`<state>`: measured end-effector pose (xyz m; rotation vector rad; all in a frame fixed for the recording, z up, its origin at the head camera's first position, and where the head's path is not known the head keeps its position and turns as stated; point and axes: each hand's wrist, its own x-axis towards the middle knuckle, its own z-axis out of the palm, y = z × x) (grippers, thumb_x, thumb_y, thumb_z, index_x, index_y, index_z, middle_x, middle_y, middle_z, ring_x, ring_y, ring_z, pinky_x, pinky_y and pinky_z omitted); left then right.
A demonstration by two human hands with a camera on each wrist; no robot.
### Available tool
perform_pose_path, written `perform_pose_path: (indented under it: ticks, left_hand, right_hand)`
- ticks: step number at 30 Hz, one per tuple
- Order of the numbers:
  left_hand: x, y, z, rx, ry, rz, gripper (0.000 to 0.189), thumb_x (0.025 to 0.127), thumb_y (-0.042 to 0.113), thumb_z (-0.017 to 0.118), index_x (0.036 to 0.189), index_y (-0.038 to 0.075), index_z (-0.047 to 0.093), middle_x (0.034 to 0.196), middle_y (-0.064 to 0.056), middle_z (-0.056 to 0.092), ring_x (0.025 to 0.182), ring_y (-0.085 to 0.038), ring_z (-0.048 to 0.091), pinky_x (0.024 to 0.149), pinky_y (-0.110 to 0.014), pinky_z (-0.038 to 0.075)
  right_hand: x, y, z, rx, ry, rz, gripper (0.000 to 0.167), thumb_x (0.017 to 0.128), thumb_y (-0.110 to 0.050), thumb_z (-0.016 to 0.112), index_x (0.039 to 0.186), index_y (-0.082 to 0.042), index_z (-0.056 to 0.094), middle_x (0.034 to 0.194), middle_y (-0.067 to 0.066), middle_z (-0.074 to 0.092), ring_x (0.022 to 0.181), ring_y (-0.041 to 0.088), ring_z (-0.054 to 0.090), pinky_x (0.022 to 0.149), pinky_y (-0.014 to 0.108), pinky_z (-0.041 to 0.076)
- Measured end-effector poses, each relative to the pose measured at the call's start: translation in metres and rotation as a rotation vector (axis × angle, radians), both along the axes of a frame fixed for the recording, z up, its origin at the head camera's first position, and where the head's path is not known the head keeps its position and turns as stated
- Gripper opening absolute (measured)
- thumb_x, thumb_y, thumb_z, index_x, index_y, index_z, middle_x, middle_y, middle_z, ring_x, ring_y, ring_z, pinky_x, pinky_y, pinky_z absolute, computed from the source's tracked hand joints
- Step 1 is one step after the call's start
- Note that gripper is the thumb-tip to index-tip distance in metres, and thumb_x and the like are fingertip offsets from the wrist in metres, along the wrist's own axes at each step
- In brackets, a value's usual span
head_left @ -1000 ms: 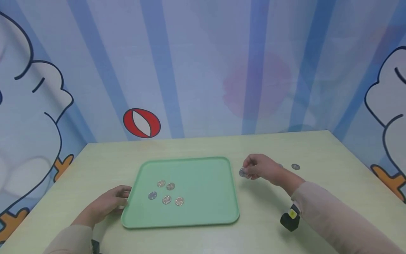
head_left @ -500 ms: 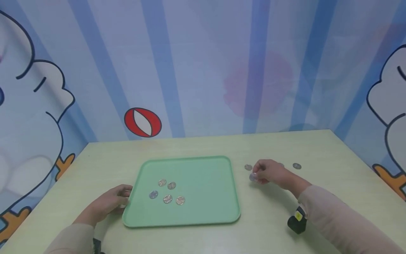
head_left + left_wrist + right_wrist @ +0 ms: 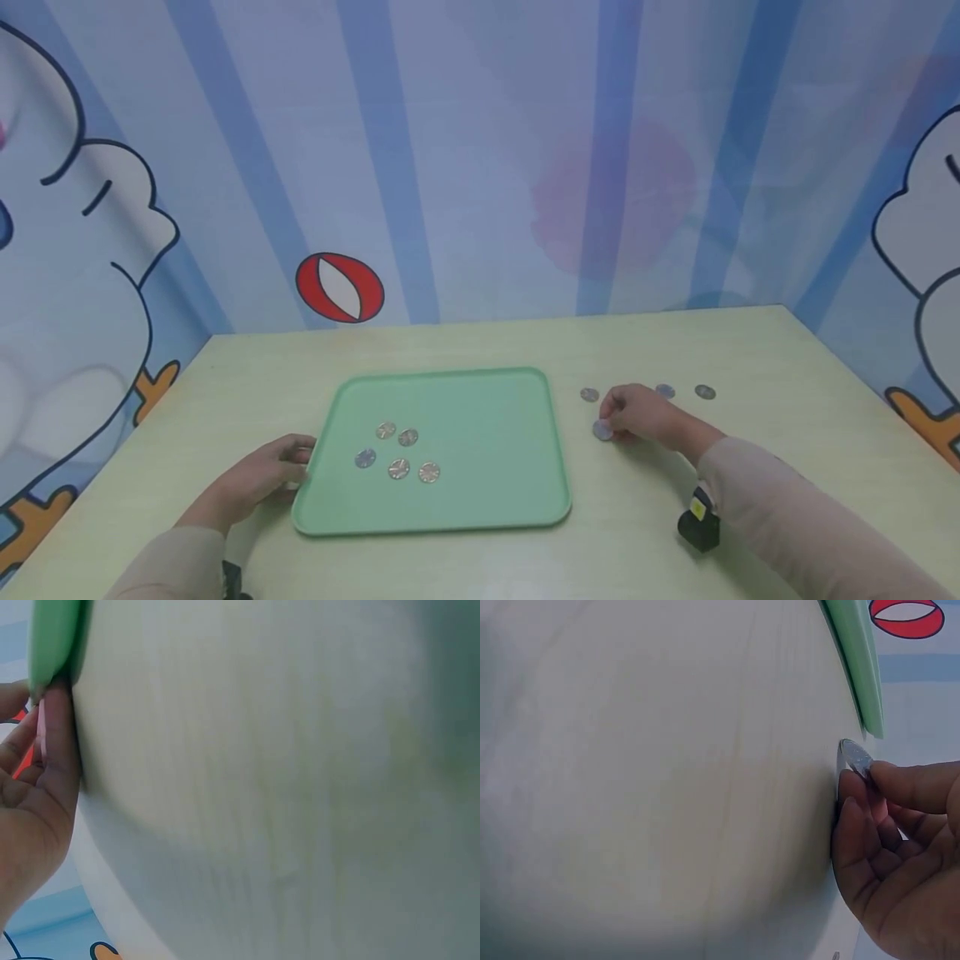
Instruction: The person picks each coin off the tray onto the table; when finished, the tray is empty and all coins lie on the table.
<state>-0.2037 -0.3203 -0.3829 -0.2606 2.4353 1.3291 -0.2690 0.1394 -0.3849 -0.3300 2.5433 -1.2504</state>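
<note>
In the head view my left hand holds the left edge of the green tray. The left wrist view has the tray's rim between thumb and a finger. Several silvery coins lie flat on the tray's left half. To the right of the tray, my right hand pinches a coin low at the tabletop. That coin stands tilted between thumb and fingertips in the right wrist view; whether its edge touches the table I cannot tell.
Behind the right hand lie three loose coins: one by the tray, a middle coin and a far-right coin. The pale table ends at a patterned backdrop behind and at both sides.
My right hand has moved right and toward me with a coin pinched in it. A coin it covered or held now lies in sight beside the tray. The left hand and tray stay put.
</note>
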Motion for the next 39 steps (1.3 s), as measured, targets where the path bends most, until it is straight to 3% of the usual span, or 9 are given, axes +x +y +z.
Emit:
perform_pose_path:
  ticks: [10,23,27,34,39]
  left_hand:
    - [-0.0018,-0.0001,-0.0026,-0.005,-0.006,0.010,0.057,0.076,0.000,0.049,0.128,-0.006,0.027,0.121,-0.027,0.038,0.103,-0.035,0.046,0.077,-0.041,0.048]
    - [-0.0007,0.0008,-0.0012,-0.012,-0.005,0.006,0.057,0.076,0.001,0.050,0.128,-0.006,0.027,0.121,-0.026,0.038,0.103,-0.036,0.045,0.078,-0.041,0.048]
    - [-0.0004,0.0011,-0.0007,-0.011,-0.005,0.012,0.056,0.076,0.001,0.050,0.128,-0.005,0.028,0.121,-0.026,0.038,0.104,-0.036,0.044,0.078,-0.041,0.048]
    - [0.0004,0.0023,-0.0002,-0.012,0.001,0.014,0.056,0.075,0.000,0.050,0.127,-0.005,0.028,0.119,-0.025,0.040,0.103,-0.036,0.045,0.078,-0.040,0.048]
    - [0.0000,0.0021,-0.0010,-0.017,-0.002,0.024,0.056,0.075,0.000,0.050,0.127,-0.005,0.029,0.119,-0.025,0.040,0.103,-0.036,0.045,0.078,-0.040,0.048]
  right_hand:
    - [-0.0003,-0.0089,0.0007,0.119,0.015,-0.032,0.003,0.077,-0.001,0.054,0.076,0.001,0.052,0.067,0.005,0.051,0.058,0.015,0.046,0.050,0.024,0.043]
    - [-0.0016,-0.0081,-0.0012,0.167,0.020,-0.062,0.004,0.075,0.000,0.056,0.076,0.001,0.052,0.071,0.008,0.053,0.060,0.017,0.048,0.050,0.024,0.045]
    - [-0.0037,-0.0049,-0.0037,0.168,0.033,-0.035,0.004,0.076,-0.001,0.056,0.074,-0.001,0.052,0.070,0.008,0.053,0.059,0.017,0.048,0.050,0.024,0.045]
    - [0.0005,-0.0092,-0.0003,0.152,0.011,-0.077,0.004,0.076,0.000,0.055,0.078,0.001,0.053,0.072,0.007,0.053,0.061,0.016,0.047,0.052,0.025,0.045]
    - [0.0000,-0.0060,0.0011,0.110,0.028,-0.047,0.007,0.075,-0.004,0.055,0.080,0.000,0.052,0.071,0.005,0.053,0.061,0.016,0.047,0.053,0.025,0.043]
